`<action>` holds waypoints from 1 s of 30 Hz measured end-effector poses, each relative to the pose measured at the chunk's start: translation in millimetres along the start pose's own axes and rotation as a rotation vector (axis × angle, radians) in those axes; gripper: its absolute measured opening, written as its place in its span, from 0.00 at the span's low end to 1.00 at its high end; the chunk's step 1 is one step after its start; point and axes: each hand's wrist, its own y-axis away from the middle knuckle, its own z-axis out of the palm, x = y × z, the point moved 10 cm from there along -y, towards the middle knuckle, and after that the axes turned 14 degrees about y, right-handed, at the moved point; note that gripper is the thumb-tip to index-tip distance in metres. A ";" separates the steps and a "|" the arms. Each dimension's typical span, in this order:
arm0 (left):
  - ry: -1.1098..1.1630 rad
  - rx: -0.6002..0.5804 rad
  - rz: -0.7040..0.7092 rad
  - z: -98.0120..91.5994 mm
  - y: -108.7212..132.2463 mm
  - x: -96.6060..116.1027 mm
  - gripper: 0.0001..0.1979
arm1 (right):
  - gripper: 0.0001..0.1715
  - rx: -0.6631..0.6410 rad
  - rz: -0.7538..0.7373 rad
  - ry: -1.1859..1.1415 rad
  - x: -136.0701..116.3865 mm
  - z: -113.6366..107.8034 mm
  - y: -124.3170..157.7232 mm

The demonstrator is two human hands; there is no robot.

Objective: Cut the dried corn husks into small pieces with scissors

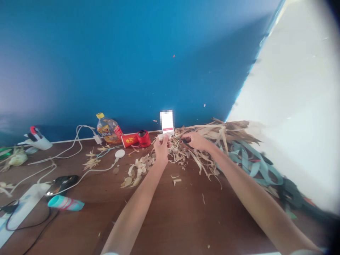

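Note:
My left hand (161,148) is closed, thumb and fingers pinched on a small whitish flat piece (162,136) just below a lit phone screen (167,122). My right hand (198,141) reaches into the heap of dry husk strips (209,132) with its fingers curled. Something dark shows at its fingertips, too small to name. Beneath and between both hands lie pale scraps (179,152) of cut husk. Left of my left wrist is a spread of pale petal-like pieces (140,168).
A yellow-capped bottle (108,129), a red paper cup (130,140) and a red roll (143,139) lie along the blue wall. White cables, a power strip (23,209) and a turquoise roll (66,203) occupy the left. Grey-green ribbon (252,163) and a dark tool (292,193) are at right.

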 end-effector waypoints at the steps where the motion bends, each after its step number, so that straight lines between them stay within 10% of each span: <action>1: -0.016 -0.009 0.014 1.0 0.3 1.4 0.16 | 0.17 0.006 -0.009 0.000 0.7 0.2 -0.9; 30: -0.049 -0.099 -0.049 10.8 1.9 -5.7 0.18 | 0.10 0.022 -0.054 0.021 -3.1 1.2 -0.4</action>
